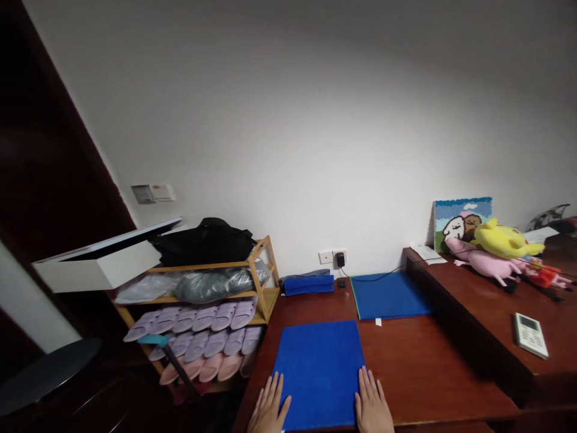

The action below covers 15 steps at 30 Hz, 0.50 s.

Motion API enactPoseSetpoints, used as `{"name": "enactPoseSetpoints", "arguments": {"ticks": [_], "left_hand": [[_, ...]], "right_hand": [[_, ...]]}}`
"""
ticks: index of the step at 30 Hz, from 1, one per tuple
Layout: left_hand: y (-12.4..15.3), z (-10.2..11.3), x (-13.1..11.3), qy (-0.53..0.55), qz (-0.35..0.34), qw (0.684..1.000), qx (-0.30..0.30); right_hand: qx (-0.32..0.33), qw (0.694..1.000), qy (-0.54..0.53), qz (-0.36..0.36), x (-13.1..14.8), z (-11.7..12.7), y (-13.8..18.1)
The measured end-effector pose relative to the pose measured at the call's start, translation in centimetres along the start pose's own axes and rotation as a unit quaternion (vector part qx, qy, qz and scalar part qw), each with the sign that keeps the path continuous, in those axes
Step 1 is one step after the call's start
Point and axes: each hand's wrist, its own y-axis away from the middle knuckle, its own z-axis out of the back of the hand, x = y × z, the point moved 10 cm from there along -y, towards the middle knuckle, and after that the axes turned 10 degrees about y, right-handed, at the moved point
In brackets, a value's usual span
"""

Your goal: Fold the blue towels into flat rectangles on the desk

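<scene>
A bright blue cloth [321, 373], flat and roughly rectangular, lies on the dark reddish wooden table [424, 373] in front of me. My left hand [269, 406] rests at its lower left edge, fingers stretched out and pointing away from me, thumb over the cloth. At the lower right edge lies my right hand [372, 400], also flat with fingers extended, its fingertips on the cloth's border. Neither hand grips anything. Farther back on the table is a second blue cloth [390, 296] with a green edge and a small white tag.
A folded blue bundle [309, 284] sits against the wall by a black plug [339, 259]. On the left, a shoe rack [265, 300] holds slippers, a black bag [205, 242] and an open white box [99, 270]. Plush toys [491, 258] and a white remote-like device [531, 335] lie on the raised right surface.
</scene>
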Motion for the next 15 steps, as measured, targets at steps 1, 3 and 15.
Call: {"name": "enactPoseSetpoints", "arguments": {"ticks": [1,3,15], "left_hand": [[0.1,0.0,0.4,0.000,-0.002,1.000,-0.011],[0.2,-0.1,0.5,0.005,-0.010,0.999,-0.030],[0.1,-0.5,1.0,0.015,-0.017,0.999,-0.028]], "right_hand": [[0.002,1.000,0.002,0.001,-0.1,-0.2,0.0],[0.003,1.000,0.003,0.006,-0.2,-0.4,-0.1],[0.013,1.000,0.022,-0.002,-0.2,2.5,-5.6]]}}
